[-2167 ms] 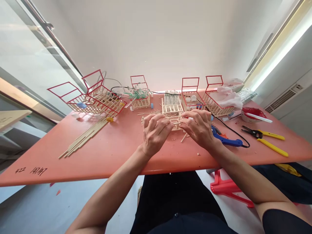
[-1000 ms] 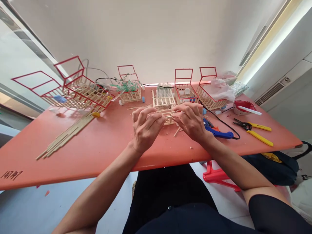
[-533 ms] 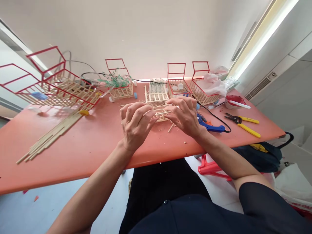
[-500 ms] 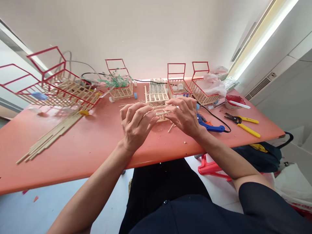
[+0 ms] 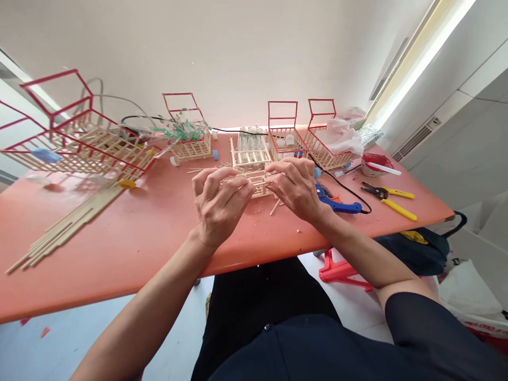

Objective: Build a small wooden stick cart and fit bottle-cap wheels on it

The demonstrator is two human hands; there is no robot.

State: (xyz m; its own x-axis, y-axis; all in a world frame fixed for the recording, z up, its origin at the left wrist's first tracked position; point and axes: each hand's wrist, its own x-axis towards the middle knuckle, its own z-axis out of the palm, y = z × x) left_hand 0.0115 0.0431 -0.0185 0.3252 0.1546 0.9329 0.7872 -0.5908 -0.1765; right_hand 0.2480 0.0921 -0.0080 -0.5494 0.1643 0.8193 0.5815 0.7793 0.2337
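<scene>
A small frame of pale wooden sticks (image 5: pixel 260 185) is between my two hands at the middle of the table. My left hand (image 5: pixel 220 201) has its fingers closed on the frame's left side. From the right, my right hand (image 5: pixel 294 186) pinches the frame's other side; its fingertips partly hide the sticks. Just behind the hands, a larger stick rack (image 5: pixel 251 157) stands with clear plastic pieces behind it. A blue glue gun (image 5: pixel 343 205) lies to the right of my right hand.
Red-rimmed stick carts (image 5: pixel 194 148) line the back of the pink table (image 5: pixel 159 264). Long loose sticks (image 5: pixel 67 227) lie at left. Yellow-handled pliers (image 5: pixel 399 209) and a red-stained bowl (image 5: pixel 375 165) are at right. A black cable (image 5: pixel 345 185) runs behind the glue gun.
The view has shifted slightly, so the table objects appear a little further left. Both hands stay at the small frame, with the left fingertips slightly closer to the right ones.
</scene>
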